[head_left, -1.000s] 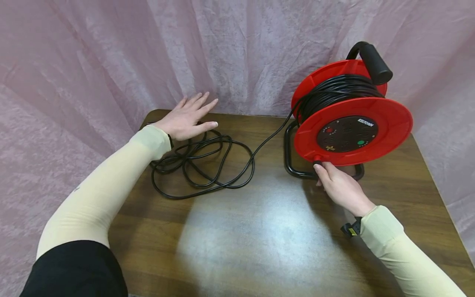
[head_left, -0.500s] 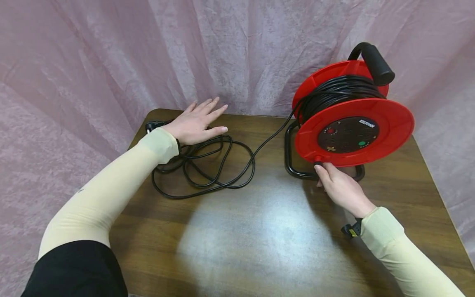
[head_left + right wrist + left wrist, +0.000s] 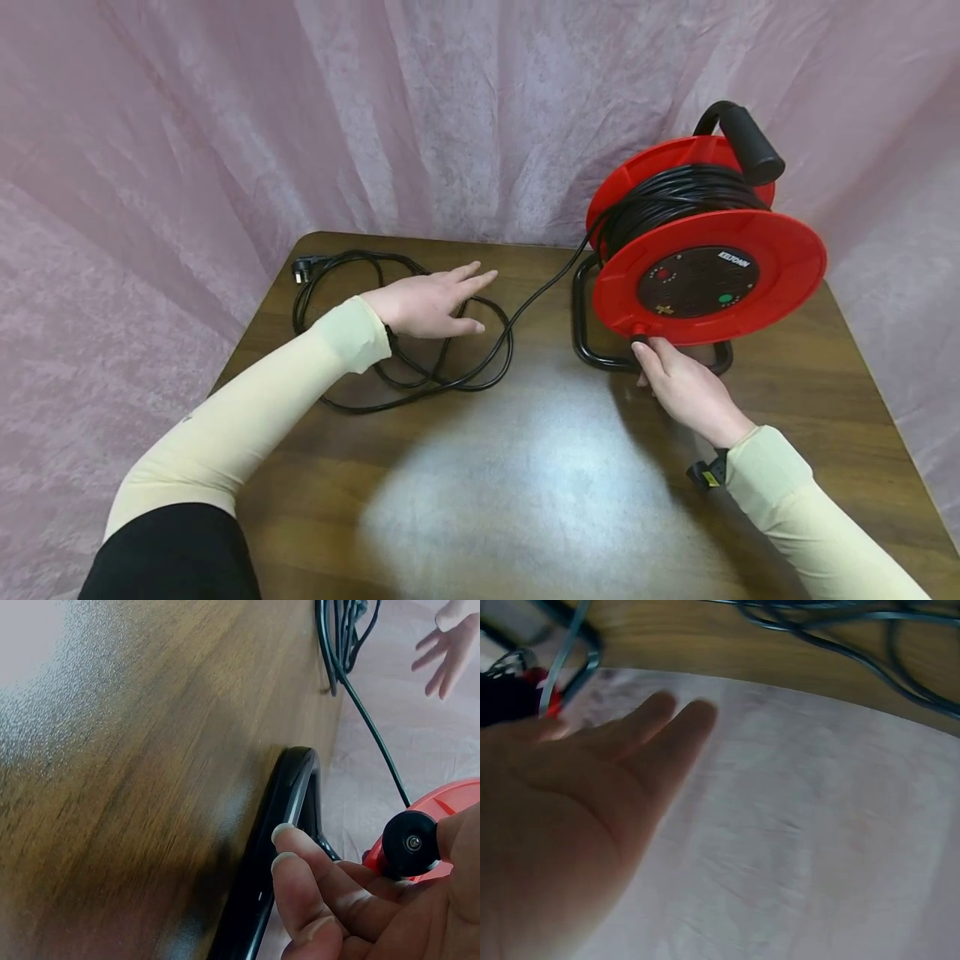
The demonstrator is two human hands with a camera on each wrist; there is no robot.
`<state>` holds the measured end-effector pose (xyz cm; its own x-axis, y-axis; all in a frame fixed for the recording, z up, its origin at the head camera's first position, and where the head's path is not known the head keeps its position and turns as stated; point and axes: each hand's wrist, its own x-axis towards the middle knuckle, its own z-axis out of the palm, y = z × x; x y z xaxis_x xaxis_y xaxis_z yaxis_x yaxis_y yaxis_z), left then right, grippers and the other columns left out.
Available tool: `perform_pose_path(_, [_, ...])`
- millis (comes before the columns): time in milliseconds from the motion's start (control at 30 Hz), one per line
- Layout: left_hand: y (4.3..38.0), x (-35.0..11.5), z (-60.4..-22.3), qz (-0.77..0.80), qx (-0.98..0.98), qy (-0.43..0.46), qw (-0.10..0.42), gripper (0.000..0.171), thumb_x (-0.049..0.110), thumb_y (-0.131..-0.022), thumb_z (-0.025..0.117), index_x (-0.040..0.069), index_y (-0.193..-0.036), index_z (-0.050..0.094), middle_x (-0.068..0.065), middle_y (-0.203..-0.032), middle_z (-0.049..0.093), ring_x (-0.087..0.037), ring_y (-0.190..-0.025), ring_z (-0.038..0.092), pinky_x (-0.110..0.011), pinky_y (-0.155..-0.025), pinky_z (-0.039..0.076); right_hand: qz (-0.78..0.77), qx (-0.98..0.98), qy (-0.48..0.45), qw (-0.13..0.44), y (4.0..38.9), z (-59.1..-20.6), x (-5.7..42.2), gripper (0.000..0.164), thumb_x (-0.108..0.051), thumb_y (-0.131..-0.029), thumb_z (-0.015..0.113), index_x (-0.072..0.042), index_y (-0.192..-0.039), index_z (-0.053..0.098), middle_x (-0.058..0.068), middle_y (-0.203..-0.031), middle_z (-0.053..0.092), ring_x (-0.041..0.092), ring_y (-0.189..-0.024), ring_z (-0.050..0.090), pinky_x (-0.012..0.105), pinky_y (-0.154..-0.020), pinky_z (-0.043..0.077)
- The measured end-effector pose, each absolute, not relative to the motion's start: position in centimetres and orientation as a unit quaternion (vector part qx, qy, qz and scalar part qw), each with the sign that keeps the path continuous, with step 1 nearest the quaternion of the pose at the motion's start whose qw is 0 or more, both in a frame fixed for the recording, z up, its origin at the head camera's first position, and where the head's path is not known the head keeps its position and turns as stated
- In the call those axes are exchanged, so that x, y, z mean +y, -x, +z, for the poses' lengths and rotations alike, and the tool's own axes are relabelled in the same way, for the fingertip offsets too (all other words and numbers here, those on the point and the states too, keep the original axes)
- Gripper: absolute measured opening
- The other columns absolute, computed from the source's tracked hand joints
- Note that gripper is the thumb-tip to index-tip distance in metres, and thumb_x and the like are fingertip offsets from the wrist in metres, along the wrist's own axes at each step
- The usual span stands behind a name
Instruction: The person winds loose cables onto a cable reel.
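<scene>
From where I stand, the red cable reel (image 3: 787, 262) sits in the upper right of the head view, raised on a black tubular stand (image 3: 579, 317), with thick layers of black cord wound between its 2 red discs. Its dark front panel (image 3: 697, 279) reads KELTONN and carries 1 red and 1 green spot, and a black carrying handle (image 3: 752, 148) leans above.

The person's right hand (image 3: 686, 392), right of centre, pinches the small black knob (image 3: 639, 340) at the reel's lower edge. In the right wrist view the round end of that knob shows a screw at its middle, and 2 fingertips lie close by the stand's bar; whether they touch it I cannot tell.

The left hand (image 3: 431, 306), left of centre, has its fingers spread and its thumb well apart, and grips nothing. It is held palm down over the loose cable (image 3: 450, 385), which lies in loops on the wooden table (image 3: 525, 467). In the right wrist view the same hand appears at the upper right, clear of the loops.

From the loops, 1 strand climbs rightward to the reel. A black plug (image 3: 302, 267) rests near the table's far left corner, and pink curtain (image 3: 450, 108) fills the background.
</scene>
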<state>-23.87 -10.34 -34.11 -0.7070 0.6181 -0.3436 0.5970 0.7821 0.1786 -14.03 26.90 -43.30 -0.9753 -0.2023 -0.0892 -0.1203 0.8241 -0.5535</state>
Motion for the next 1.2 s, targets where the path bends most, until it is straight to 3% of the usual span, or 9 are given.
perform_pose_path(133, [22.0,-8.7,-34.7,0.064,0.911,-0.351,0.205,0.081,0.064,-0.098,0.043,0.024,-0.161,0.012,-0.006,-0.165,0.010,-0.025,-0.146,0.023,-0.045,-0.114,0.030,-0.288,0.952,0.079,0.073,13.9,-43.3,26.9,0.048,-0.053,-0.107,0.028,-0.011,-0.108,0.052,0.004,-0.088,0.066,0.019,-0.074,0.057,0.039,-0.068,0.044])
perform_pose_path(267, [20.6,-7.3,-35.7,0.109,0.895,-0.375,0.217,0.074,0.062,-0.099,0.044,0.020,-0.158,0.028,0.000,-0.161,0.028,-0.012,-0.145,0.025,-0.033,-0.115,0.026,-0.291,0.951,0.080,0.068,14.0,-43.3,26.8,0.046,-0.051,-0.107,0.030,-0.011,-0.107,0.052,0.003,-0.088,0.066,0.019,-0.073,0.057,0.038,-0.067,0.043])
perform_pose_path(400, [21.0,-6.2,-37.0,0.154,0.907,-0.351,0.177,0.067,0.059,-0.100,0.045,0.018,-0.153,0.039,0.004,-0.153,0.042,-0.008,-0.138,0.037,-0.029,-0.112,0.031,-0.290,0.952,0.077,0.059,14.2,-43.4,26.7,0.045,-0.050,-0.108,0.030,-0.011,-0.107,0.052,0.003,-0.088,0.066,0.018,-0.073,0.057,0.038,-0.067,0.043])
perform_pose_path(567, [21.9,-5.1,-38.7,0.226,0.928,-0.279,0.096,0.062,0.053,-0.102,0.045,0.021,-0.154,0.037,0.003,-0.152,0.043,-0.010,-0.126,0.049,-0.035,-0.106,0.040,-0.292,0.952,0.074,0.056,14.4,-43.7,26.4,0.049,-0.053,-0.107,0.028,-0.011,-0.107,0.052,0.003,-0.088,0.066,0.018,-0.074,0.058,0.039,-0.068,0.043])
perform_pose_path(733, [22.2,-4.1,-40.1,0.277,0.926,-0.245,0.072,0.059,0.047,-0.104,0.044,0.023,-0.157,0.032,0.001,-0.155,0.040,-0.013,-0.136,0.041,-0.037,-0.111,0.035,-0.295,0.951,0.073,0.056,14.5,-44.0,25.9,0.046,-0.050,-0.107,0.030,-0.010,-0.107,0.053,0.004,-0.088,0.067,0.018,-0.073,0.058,0.038,-0.068,0.043])
perform_pose_path(900, [24.0,-3.0,-40.9,0.269,0.928,-0.235,0.108,0.063,0.042,-0.107,0.040,0.020,-0.161,0.016,-0.001,-0.161,0.028,-0.015,-0.143,0.029,-0.034,-0.115,0.028,-0.300,0.950,0.071,0.057,14.5,-44.1,25.6,0.043,-0.048,-0.108,0.032,-0.011,-0.108,0.053,0.004,-0.088,0.067,0.018,-0.074,0.058,0.039,-0.068,0.043])
perform_pose_path(1000, [25.5,-2.6,-41.4,0.256,0.929,-0.220,0.149,0.064,0.038,-0.108,0.038,0.015,-0.161,0.010,-0.005,-0.161,0.027,-0.017,-0.143,0.030,-0.034,-0.116,0.027,-0.303,0.949,0.069,0.054,14.5,-44.1,25.5,0.044,-0.049,-0.108,0.031,-0.011,-0.108,0.053,0.004,-0.088,0.067,0.018,-0.076,0.060,0.039,-0.069,0.044])
perform_pose_path(1200, [26.9,-2.4,-41.6,0.247,0.928,-0.223,0.169,0.054,0.032,-0.109,0.040,0.008,-0.156,0.031,-0.007,-0.154,0.040,-0.018,-0.138,0.039,-0.035,-0.113,0.032,-0.308,0.947,0.064,0.059,14.4,-44.1,25.7,0.051,-0.055,-0.106,0.029,-0.010,-0.109,0.052,0.004,-0.088,0.067,0.017,-0.077,0.062,0.039,-0.070,0.044])
